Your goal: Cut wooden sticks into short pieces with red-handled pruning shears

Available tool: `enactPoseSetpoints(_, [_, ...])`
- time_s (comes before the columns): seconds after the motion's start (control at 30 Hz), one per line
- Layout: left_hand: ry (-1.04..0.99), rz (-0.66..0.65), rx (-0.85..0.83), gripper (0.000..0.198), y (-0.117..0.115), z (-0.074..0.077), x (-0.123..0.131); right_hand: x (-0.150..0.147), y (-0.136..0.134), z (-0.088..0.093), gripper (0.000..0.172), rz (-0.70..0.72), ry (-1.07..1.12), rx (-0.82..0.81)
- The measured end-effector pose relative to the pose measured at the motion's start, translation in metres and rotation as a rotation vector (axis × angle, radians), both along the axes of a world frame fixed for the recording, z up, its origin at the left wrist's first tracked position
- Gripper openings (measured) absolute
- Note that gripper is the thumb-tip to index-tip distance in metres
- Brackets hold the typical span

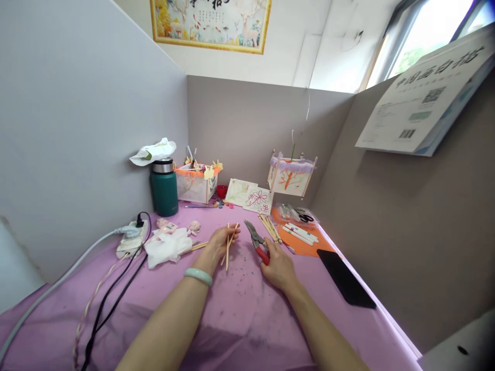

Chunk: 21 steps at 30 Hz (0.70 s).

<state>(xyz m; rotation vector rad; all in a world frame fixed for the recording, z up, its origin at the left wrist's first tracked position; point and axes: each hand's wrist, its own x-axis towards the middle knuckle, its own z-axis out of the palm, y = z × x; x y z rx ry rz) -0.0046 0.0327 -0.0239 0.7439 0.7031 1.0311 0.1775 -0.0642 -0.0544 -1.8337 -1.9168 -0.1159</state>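
In my left hand [220, 242] are thin wooden sticks [228, 252], gripped between the fingers and crossing each other at a slant. A pale green bangle [198, 276] circles that wrist. My right hand [279, 264] is wrapped round the red handles of a pair of pliers [254, 237]. Their grey jaws point up and left, a short gap away from the sticks. Just beyond the pliers lies a bundle of more wooden sticks [269, 226] on the table.
Orange paper [296, 246] carries white markers [301, 233], with scissors [305, 216] behind. A black phone-like slab [345, 278] lies right. A green bottle [165, 188], tissues [168, 247] and a power strip [131, 239] with cables stand left. Paper lanterns [291, 175] and drawings [259, 200] are at the back.
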Motion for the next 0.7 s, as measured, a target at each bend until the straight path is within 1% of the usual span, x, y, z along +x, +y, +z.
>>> enactPoseSetpoints(0.13, [-0.005,-0.029,0.007,0.025,-0.004,0.002,-0.001,0.002,-0.001,0.0,0.067,0.016,0.026,0.011])
enactPoseSetpoints(0.23, [-0.005,-0.052,0.034,0.028,-0.005,0.002,-0.001,0.001,-0.003,0.001,0.071,0.044,0.009,0.026])
enactPoseSetpoints(0.33, [-0.003,-0.069,0.063,0.029,-0.005,0.001,-0.001,-0.001,-0.004,0.002,0.071,0.037,-0.021,0.037])
enactPoseSetpoints(0.53, [0.019,-0.078,0.107,0.02,-0.007,0.002,0.001,-0.007,-0.005,0.005,0.075,0.005,-0.076,0.023])
enactPoseSetpoints(0.7, [0.033,-0.043,0.152,0.017,-0.008,0.001,0.002,-0.011,-0.006,0.009,0.079,0.002,-0.122,0.015])
